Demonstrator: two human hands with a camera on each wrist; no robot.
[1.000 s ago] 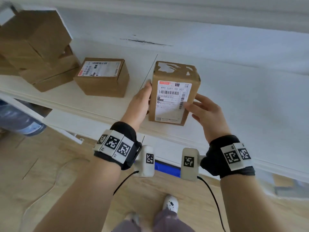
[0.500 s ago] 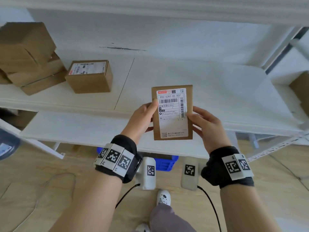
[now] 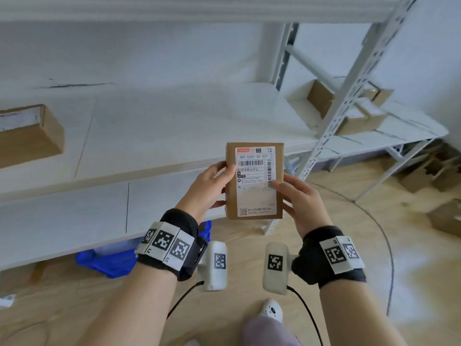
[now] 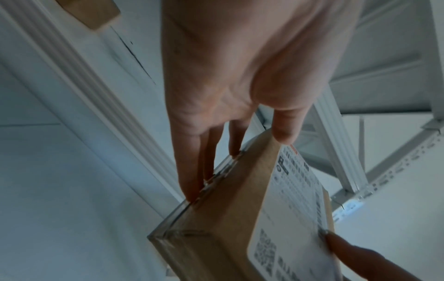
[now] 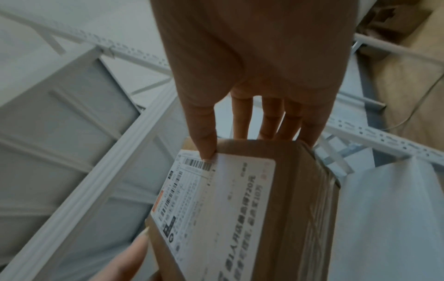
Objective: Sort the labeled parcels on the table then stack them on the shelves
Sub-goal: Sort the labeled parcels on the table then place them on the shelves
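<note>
A small brown cardboard parcel (image 3: 254, 181) with a white shipping label hangs upright in the air in front of the white shelf (image 3: 154, 136), label facing me. My left hand (image 3: 212, 186) grips its left edge, thumb on the label side and fingers behind. My right hand (image 3: 299, 198) grips the right edge the same way. In the left wrist view the left hand (image 4: 235, 114) pinches the parcel (image 4: 230, 218) at its taped edge. The right wrist view shows the right hand (image 5: 252, 95) with its thumb on the label of the parcel (image 5: 240, 209).
Another labeled box (image 3: 27, 133) sits on the shelf at the far left. Boxes (image 3: 359, 118) lie on a second rack past the perforated upright (image 3: 349, 96) on the right. A blue bin (image 3: 107, 258) stands under the shelf, and more cardboard boxes (image 3: 446, 218) lie on the wooden floor.
Both hands lifted the parcel off the shelf and drew it back toward me. My view swung right, so the stacked boxes on the left dropped out of sight and the right rack appeared.
</note>
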